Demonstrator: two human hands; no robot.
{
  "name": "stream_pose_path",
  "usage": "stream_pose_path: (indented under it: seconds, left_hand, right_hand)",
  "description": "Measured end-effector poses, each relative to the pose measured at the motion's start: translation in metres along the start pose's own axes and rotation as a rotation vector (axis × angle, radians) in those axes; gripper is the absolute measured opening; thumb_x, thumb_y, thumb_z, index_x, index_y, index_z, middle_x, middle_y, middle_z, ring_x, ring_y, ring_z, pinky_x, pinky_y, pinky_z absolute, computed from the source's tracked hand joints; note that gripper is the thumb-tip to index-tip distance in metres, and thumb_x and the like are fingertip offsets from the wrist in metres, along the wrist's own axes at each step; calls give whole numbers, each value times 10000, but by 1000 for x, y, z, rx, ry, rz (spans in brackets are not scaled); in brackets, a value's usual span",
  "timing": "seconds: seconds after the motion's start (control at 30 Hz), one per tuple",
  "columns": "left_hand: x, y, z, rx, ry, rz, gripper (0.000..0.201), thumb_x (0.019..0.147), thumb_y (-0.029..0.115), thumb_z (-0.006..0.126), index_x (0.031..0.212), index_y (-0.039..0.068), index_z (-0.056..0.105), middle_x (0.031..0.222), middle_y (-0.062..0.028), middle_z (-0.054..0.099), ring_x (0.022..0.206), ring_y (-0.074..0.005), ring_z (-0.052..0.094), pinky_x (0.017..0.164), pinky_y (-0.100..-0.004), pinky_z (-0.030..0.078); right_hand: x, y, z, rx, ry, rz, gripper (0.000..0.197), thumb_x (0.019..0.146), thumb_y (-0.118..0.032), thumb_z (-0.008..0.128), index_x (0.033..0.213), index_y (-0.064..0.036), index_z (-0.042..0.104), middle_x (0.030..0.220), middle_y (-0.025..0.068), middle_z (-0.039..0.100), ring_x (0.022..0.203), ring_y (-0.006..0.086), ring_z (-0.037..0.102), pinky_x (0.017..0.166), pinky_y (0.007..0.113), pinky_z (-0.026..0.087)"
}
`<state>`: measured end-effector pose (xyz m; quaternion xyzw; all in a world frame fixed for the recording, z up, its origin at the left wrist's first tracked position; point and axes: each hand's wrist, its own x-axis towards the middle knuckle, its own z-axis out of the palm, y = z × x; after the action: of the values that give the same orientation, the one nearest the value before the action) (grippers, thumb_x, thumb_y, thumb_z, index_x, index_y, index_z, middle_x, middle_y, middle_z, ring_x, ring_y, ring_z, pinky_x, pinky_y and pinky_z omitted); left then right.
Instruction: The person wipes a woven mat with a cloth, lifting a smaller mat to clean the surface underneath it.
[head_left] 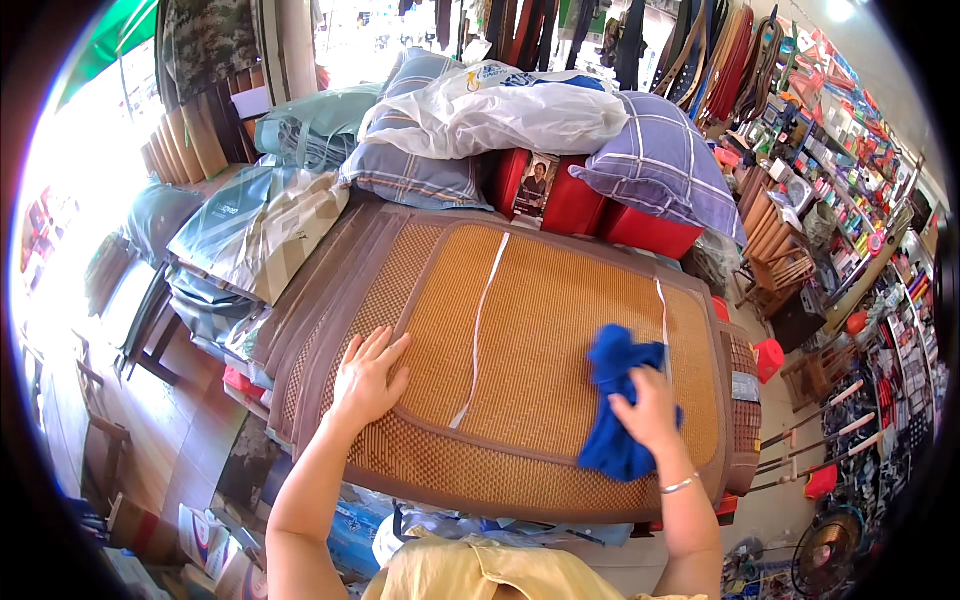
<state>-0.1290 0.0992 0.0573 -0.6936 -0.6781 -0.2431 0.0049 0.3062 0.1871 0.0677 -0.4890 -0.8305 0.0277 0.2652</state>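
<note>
Before me lies a woven brown summer sleeping mat [560, 310] with a dark brown border, on top of a stack of similar mats. Two white straps [485, 320] run across it. My left hand [372, 380] rests on the mat's left border, fingers spread and holding nothing. On the right half of the mat, my right hand [650, 412] holds a bunched blue cloth [612, 440] against the woven surface. Cloth and hand are slightly blurred, and the cloth hides part of the right strap and the undersides of the fingers.
Behind the mats are plaid pillows [665, 160], a white plastic bag [500, 105] and red boxes [650, 232]. Bagged bedding [265, 225] is piled at the left. Goods shelves [870, 200], wooden chairs [815, 375] and a fan [828, 553] stand to the right. Belts hang at the back.
</note>
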Motion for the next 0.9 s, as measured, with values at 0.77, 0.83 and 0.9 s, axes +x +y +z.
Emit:
stream_pose_path:
  seconds: [0.77,0.83,0.9]
  left_hand:
    - [-5,9,0,46,-23,-2,558,872,228,619,1408,99,530,1445,-209,493,1389,-322,421,1183,-488,251]
    - [-2,10,4,49,14,25,557,856,213,628,1393,91,542,1452,-213,481,1399,-351,399,1192,-491,233]
    - [-7,28,10,61,45,81,556,847,211,637,1384,90,550,1458,-213,473,1405,-361,389,1196,-495,223]
  right_hand:
    - [-64,-72,-6,-59,128,53,491,638,-245,770,1064,-49,624,1163,211,578,1110,394,533,941,508,395]
    - [-98,-28,-20,-224,273,153,501,657,-227,745,1098,-38,603,1135,218,576,1098,405,529,931,526,389]
    - [-121,-8,-26,-325,325,232,495,659,-221,738,1095,-35,597,1125,222,576,1093,408,529,929,531,388]
